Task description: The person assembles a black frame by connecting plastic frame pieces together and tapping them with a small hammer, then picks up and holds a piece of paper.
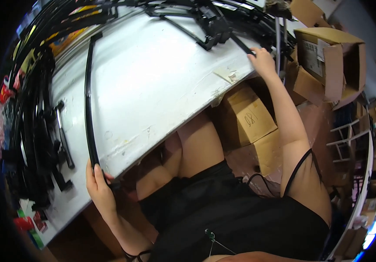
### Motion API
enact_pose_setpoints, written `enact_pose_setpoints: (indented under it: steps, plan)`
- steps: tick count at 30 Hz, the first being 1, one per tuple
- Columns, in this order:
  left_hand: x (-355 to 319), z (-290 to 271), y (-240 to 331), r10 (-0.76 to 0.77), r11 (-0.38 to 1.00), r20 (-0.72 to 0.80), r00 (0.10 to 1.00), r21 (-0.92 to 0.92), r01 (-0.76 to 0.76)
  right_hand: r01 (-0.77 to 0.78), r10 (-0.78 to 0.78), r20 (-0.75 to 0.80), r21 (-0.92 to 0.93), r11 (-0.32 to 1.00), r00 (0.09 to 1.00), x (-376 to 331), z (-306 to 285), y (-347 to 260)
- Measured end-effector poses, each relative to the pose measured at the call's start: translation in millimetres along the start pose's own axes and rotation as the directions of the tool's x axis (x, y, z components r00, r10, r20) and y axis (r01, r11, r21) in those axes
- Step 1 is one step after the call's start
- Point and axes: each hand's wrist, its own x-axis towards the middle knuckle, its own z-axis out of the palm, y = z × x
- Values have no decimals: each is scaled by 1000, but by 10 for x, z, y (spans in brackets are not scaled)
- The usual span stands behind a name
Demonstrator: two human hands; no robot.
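The person's left hand (100, 190) is curled around the near end of a long black bar (88, 87), at the edge of the white table (148, 96). The fingers are bent and nearly closed on it. The bar lies along the left part of the table, pointing away from the person. The right hand (264, 62) is at the table's far right edge, its fingers bent closed on the end of a thin black rod (242, 43). That rod runs up to a heap of black metal parts (214, 26). A hammer (63, 131) lies left of the long bar. An open cardboard box (334, 65) stands right of the right hand.
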Motion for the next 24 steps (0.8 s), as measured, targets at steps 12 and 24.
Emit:
enact_pose_setpoints:
  steps: [12, 24]
  plan:
    - [-30, -65, 107, -81, 992, 21, 996, -95, 83, 80, -55, -136, 188, 979, 989, -703, -147, 233]
    - [72, -82, 31, -62, 998, 17, 998, -32, 63, 642, -627, -168, 336, 689, 761, -1485, -959, -1113]
